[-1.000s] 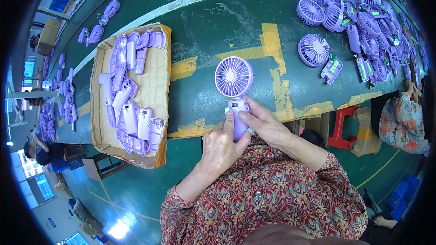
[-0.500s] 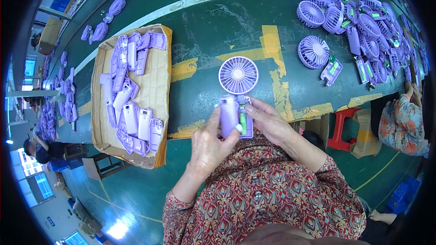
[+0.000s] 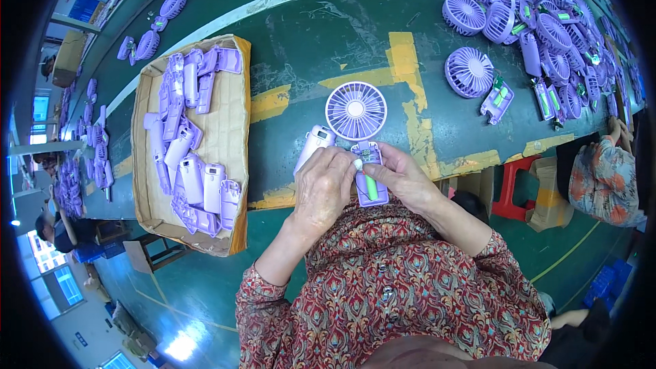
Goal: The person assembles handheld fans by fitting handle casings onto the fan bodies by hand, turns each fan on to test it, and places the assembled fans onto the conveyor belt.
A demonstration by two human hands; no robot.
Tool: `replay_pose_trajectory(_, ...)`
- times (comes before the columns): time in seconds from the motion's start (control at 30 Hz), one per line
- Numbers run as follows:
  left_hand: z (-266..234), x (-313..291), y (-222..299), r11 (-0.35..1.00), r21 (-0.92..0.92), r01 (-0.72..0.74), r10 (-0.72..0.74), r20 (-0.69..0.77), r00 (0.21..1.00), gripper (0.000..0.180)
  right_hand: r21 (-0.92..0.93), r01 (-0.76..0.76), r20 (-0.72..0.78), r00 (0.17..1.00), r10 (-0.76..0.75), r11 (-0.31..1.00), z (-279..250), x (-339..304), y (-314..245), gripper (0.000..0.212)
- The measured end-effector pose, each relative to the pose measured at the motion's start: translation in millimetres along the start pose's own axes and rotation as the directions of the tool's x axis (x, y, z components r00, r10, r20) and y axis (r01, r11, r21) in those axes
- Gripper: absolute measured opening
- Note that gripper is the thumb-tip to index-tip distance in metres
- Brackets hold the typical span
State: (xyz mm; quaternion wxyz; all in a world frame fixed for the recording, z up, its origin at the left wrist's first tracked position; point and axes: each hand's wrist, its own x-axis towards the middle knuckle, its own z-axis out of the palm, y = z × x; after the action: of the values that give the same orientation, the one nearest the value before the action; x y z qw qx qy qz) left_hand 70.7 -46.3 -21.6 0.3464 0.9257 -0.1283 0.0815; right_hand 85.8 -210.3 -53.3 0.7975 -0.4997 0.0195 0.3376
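A small purple handheld fan (image 3: 355,111) stands with its round grille away from me and its opened handle (image 3: 372,191) toward me. A green battery (image 3: 370,186) and a small circuit board (image 3: 369,154) show inside the handle. My right hand (image 3: 407,181) is closed on the handle's right side, thumb near the board. My left hand (image 3: 320,188) has curled fingers around the lower part of a purple handle cover (image 3: 317,142), which tilts left, apart from the handle. The left thumb's white-covered tip (image 3: 358,164) reaches the board; the fingers hide the exact contact.
At left, a cardboard tray (image 3: 232,102) holds several purple handle covers. A lone fan (image 3: 469,72) with an open handle lies at right, beside a large heap of fans (image 3: 553,48). Another person (image 3: 605,181) sits at far right; a red stool (image 3: 511,191) stands below the table edge.
The handle cover has moved from beside the battery to the left and away, uncovering the board. My left thumb has moved up from the battery's lower end to the board.
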Motion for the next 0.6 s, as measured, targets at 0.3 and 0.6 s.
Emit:
replay_pose_trajectory(0.3,1.2,8.8,-2.5,0.991,0.081,-0.108,0.097,0.131,0.987,0.013,0.016,-0.002,0.032,0.999,0.001,1.0,-3.1,1.2,-4.8,0.037)
replay_pose_trajectory(0.6,-2.1,3.9,-2.5,0.994,0.101,-0.04,0.026,0.14,0.99,0.01,0.01,-0.057,0.03,0.998,0.056,0.998,-5.4,-2.0,-7.2,0.033)
